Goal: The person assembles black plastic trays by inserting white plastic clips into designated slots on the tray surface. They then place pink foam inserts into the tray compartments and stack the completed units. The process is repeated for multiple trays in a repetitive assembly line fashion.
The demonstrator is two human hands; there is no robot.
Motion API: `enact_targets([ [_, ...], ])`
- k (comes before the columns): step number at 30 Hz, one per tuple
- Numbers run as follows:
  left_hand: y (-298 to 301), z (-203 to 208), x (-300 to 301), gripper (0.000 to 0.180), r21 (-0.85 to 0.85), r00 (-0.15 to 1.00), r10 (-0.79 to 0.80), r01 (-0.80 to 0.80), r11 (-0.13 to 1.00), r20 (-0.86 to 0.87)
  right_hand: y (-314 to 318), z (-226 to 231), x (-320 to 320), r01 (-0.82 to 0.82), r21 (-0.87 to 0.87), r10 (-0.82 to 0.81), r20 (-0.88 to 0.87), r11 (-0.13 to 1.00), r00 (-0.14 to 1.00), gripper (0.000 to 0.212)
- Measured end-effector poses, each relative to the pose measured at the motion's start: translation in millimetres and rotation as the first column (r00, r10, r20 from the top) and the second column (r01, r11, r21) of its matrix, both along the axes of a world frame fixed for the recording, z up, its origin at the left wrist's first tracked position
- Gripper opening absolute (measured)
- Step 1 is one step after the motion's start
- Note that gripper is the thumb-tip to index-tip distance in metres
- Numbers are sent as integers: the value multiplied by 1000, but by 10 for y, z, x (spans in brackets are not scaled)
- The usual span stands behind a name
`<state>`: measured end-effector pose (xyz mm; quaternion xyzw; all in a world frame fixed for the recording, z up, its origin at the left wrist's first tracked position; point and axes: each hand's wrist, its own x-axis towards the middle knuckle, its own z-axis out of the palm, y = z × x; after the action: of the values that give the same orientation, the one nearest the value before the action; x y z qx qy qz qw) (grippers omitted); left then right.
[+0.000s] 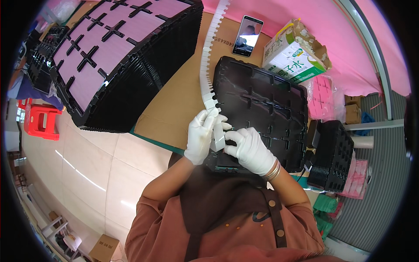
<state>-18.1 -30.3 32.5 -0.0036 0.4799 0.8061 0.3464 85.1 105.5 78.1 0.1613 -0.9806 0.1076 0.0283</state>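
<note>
A long white strip with a row of tabs along one edge point(206, 65) runs down from the far edge of the table to my hands. My left hand point(199, 136), in a white glove, is closed round it near its lower end. A flat whitish end piece point(218, 139) shows between both hands. My right hand point(253, 150), also gloved, has its thumb and fingers bent against that piece in a pinch. Under and beyond the hands lies a black moulded plastic tray point(262, 109) with cross-shaped ridges.
A tall stack of black trays with pink sheet inside point(144, 70) stands at the left on brown cardboard point(170, 109). Behind are a phone point(248, 37) and an opened carton point(293, 59). More black trays point(334, 155) and bagged pink trays point(321, 97) stand right. A red stool point(42, 121) is left.
</note>
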Motion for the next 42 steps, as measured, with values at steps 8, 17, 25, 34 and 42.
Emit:
enact_targets([
  [8,-25,36,-29,37,-27,999,-22,22,999,26,-7,-148,-83,51,-177,-58,-33,983,998,8],
  [17,-46,-36,-43,35,21,997,-11,9,1000,71,-12,-214,-132,270,-491,-285,46,828,957,15],
  [25,-355,59,-145,35,-29,999,39,-38,999,29,1256,657,-591,428,-657,-765,-388,621,514,8],
  [34,-815,137,-189,23,-558,881,-199,-86,826,-430,3325,988,-599,683,-231,-603,-705,693,373,20],
  [42,-1296,115,-231,26,-887,890,-389,-35,461,-237,4322,-670,747,750,507,-897,125,425,423,26],
])
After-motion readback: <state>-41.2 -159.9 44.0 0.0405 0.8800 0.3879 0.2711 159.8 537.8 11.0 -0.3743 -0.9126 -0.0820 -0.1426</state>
